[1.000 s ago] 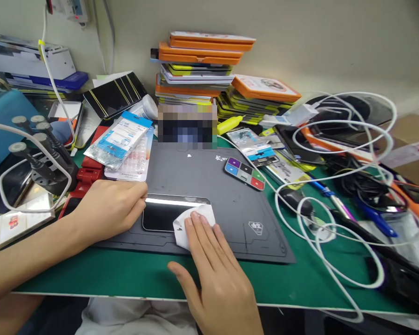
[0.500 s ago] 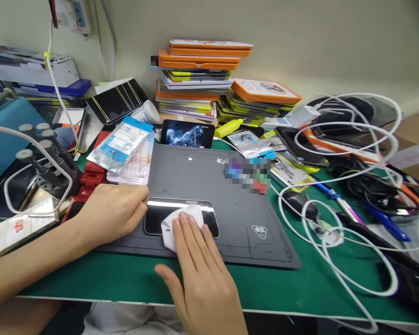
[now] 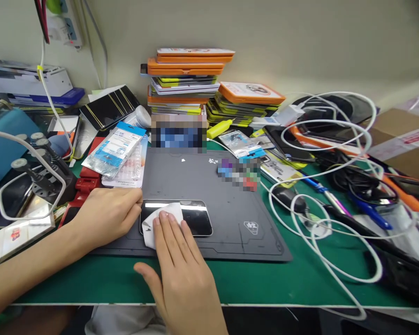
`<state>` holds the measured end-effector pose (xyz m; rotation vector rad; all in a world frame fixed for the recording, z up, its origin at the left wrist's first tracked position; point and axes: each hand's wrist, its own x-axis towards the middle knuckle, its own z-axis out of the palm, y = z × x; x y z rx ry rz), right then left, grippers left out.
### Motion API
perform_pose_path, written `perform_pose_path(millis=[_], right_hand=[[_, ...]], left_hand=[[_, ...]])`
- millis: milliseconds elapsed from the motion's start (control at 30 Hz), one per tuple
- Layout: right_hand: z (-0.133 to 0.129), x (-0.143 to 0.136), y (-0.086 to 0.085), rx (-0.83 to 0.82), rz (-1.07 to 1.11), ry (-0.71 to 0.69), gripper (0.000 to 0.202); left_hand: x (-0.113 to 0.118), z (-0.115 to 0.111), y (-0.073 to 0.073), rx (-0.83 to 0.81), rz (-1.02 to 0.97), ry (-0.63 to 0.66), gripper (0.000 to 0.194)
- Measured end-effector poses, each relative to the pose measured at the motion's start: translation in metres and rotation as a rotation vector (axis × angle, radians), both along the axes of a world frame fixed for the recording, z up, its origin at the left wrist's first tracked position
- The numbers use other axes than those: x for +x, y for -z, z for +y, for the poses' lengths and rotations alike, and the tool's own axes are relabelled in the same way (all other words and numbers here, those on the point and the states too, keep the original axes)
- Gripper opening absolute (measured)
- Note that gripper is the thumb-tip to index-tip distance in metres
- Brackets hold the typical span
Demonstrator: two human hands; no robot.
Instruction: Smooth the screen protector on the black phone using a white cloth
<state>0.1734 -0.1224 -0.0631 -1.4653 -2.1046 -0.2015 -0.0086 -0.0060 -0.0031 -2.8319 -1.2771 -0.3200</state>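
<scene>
A phone with a dark, shiny screen lies flat on a grey mat. My right hand presses a white cloth onto the left half of the screen, its fingers stretched out flat and the thumb spread aside. At the phone's left end rests my left hand, its fingers curled into a fist against the phone's edge. Whether anything is inside that fist is hidden.
Stacked orange cases stand by the wall. Blue and white packets lie behind my left hand. Looped white cables and pens spread on the right. A screwdriver holder stands at the left.
My right hand and the cloth have slid left along the phone's screen, uncovering more of its right part. The whole view has shifted slightly. My left hand stays at the phone's left end.
</scene>
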Motion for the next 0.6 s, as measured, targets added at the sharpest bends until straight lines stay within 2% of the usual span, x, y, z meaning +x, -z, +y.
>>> perform_pose_path(millis=[67, 233, 300, 500, 600], right_hand=[[0.0, -0.002, -0.001, 0.004, -0.008, -0.018, 0.068], [0.031, -0.014, -0.006, -0.048, -0.016, -0.087, 0.072], [0.035, -0.017, -0.006, -0.069, -0.009, -0.096, 0.074], [0.007, -0.013, -0.002, -0.033, -0.044, -0.146, 0.077], [0.01, -0.012, -0.004, -0.044, -0.042, -0.134, 0.075]], left_hand=[[0.0, 0.0, 0.001, 0.011, -0.005, 0.006, 0.023], [-0.002, 0.0, 0.004, 0.045, 0.017, -0.017, 0.026], [-0.002, 0.001, 0.003, 0.056, 0.032, -0.023, 0.027], [0.0, 0.0, 0.0, 0.001, 0.02, -0.024, 0.026], [-0.001, 0.0, 0.001, -0.004, 0.03, -0.028, 0.026]])
